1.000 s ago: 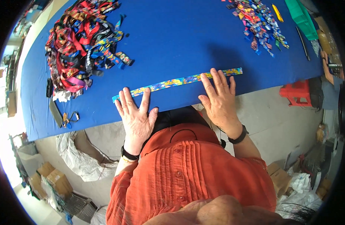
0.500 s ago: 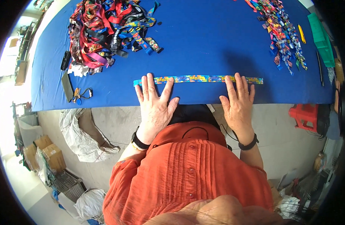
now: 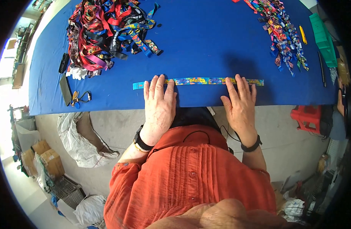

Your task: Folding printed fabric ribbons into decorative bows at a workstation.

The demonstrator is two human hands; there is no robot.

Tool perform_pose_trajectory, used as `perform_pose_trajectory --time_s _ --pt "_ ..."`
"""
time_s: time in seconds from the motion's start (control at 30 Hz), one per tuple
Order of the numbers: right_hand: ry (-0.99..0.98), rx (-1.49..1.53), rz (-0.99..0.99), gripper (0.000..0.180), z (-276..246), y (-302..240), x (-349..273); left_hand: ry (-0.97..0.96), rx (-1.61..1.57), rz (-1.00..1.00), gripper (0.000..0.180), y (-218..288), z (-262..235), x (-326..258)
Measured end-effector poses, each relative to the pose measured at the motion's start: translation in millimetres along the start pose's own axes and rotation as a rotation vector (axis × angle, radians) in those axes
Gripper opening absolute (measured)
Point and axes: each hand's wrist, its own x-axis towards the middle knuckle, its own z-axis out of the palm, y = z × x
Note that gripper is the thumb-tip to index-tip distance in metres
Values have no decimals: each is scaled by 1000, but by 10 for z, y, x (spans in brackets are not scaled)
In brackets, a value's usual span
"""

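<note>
A long printed ribbon strap (image 3: 198, 81), turquoise at its left end with yellow and blue patterns, lies flat and straight along the blue table near its front edge. My left hand (image 3: 159, 101) rests palm down with fingers stretched across the strap's left part. Over the strap's right part lie the fingers of my right hand (image 3: 241, 101), flat and slightly spread, the thumb out to the side. Each hand covers a short stretch of the strap; between them its middle is in plain sight.
A heap of straps (image 3: 103, 34) lies at the far left of the table (image 3: 194, 42). Small colourful pieces (image 3: 284, 42) form a pile at the far right, near a yellow cutter (image 3: 303, 35) and a green bin (image 3: 323, 40). Scissors (image 3: 81, 98) lie at left.
My left hand has shifted a little to the right along the strap, its fingers closer together and thumb drawn in. The right hand stays in nearly the same place on the strap.
</note>
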Motion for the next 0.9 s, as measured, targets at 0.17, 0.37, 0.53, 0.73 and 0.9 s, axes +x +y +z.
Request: perform_pose_trajectory --time_s 0.17,0.37,0.53,0.73,0.9 --pt "86 34 -44 41 -17 66 54 22 55 54 35 -19 -8 101" --pt "99 36 -56 38 -8 74 77 74 130 122 31 -24 -36 172" --pt "96 53 -33 39 -2 44 60 43 140 156 30 -23 -80 220" --pt "105 55 -40 40 -8 23 58 0 154 176 36 -54 -50 189" --pt "123 51 -46 39 17 59 58 31 92 200 31 -52 -27 222"
